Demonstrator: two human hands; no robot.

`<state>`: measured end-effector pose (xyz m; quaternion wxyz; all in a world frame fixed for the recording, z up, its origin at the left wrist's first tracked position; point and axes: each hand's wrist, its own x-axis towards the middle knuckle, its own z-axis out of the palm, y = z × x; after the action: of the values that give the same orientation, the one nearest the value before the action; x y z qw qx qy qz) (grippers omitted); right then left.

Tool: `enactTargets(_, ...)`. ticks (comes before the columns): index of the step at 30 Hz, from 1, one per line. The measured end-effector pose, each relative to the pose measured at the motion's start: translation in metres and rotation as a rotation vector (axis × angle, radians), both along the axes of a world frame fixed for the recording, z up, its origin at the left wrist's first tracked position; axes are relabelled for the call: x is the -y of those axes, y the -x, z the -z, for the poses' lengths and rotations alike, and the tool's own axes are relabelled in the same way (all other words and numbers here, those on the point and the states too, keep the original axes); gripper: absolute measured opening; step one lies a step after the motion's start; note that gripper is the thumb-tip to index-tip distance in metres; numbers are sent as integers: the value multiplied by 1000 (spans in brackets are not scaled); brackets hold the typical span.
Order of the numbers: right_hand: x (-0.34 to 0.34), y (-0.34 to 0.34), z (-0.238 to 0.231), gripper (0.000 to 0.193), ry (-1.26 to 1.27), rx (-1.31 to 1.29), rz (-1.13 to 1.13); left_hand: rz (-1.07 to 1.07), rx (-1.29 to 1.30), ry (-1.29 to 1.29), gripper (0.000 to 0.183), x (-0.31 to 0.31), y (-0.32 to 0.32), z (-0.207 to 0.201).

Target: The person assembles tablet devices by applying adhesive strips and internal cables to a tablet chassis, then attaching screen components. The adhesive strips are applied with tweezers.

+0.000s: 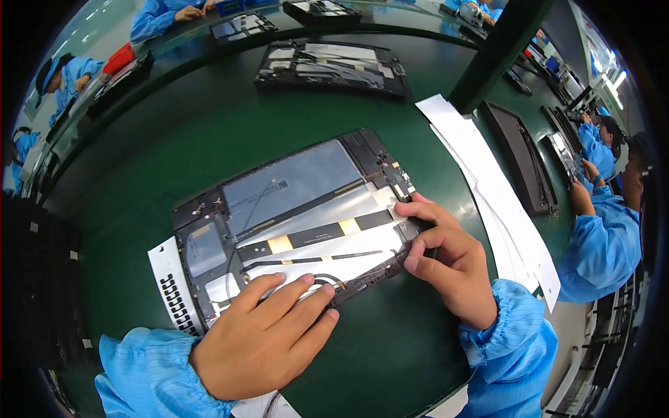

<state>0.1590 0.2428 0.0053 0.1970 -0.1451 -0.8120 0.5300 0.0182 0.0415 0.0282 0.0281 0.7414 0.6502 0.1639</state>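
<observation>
An opened tablet [293, 174] lies tilted on the green work table, its inside facing up. Grey-silver battery plates, a dark ribbon cable with gold patches [313, 235] and thin black wires show inside it. My left hand [268, 338] rests flat over the near left part, fingers spread on the near edge and covering some wiring. At the right edge is my right hand [449, 261], its fingers bent; the index fingertip touches the corner by the ribbon cable's end. Thumb and middle finger close at the tablet's rim. A white sheet with black pieces [174, 285] sticks out at the tablet's left.
Another opened tablet [331, 66] lies at the far side. Long white paper strips [481, 188] and a black tray [519, 157] are to the right. A dark green post [498, 56] rises behind them. Co-workers in blue sleeves [603, 244] sit around; dark stacked boxes [38, 279] stand left.
</observation>
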Motion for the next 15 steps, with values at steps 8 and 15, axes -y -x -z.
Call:
enactTargets(8,-2,-1,3,5,-62,0,-1,-21,37,21,35,-1,-4,2)
enactTargets(15,1,0,5,5,-150,-11,10,30,-7,-5,36,-12,-9,-8)
